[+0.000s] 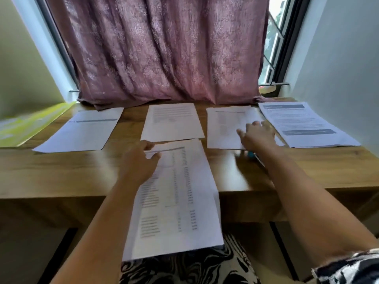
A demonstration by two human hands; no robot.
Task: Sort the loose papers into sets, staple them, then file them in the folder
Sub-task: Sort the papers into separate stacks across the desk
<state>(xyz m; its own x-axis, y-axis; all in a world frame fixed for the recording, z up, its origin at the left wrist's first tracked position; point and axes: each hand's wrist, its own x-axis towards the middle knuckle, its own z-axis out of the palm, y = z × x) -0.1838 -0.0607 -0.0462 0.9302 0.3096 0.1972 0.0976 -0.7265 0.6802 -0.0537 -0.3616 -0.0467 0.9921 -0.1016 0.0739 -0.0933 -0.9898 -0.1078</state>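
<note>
Four paper piles lie in a row along the far side of the wooden desk [61,173], in front of a mauve curtain [164,48] that hides most of the window. From the left they are the far-left pile [82,130], the middle pile [172,121], the third pile [223,128] and the far-right pile [305,124], set apart from each other. A yellow-green folder [30,124] lies at the desk's left end, cut off by the frame edge. The held sheets [176,197] hang over the near desk edge toward the lap; their print is too blurred to read. The left hand [139,160] pinches their top corner between thumb and fingers. The right hand [256,136] rests on the third pile with fingers spread and fairly straight. A small teal object [250,154] peeks from beneath that wrist, too hidden to identify.
</note>
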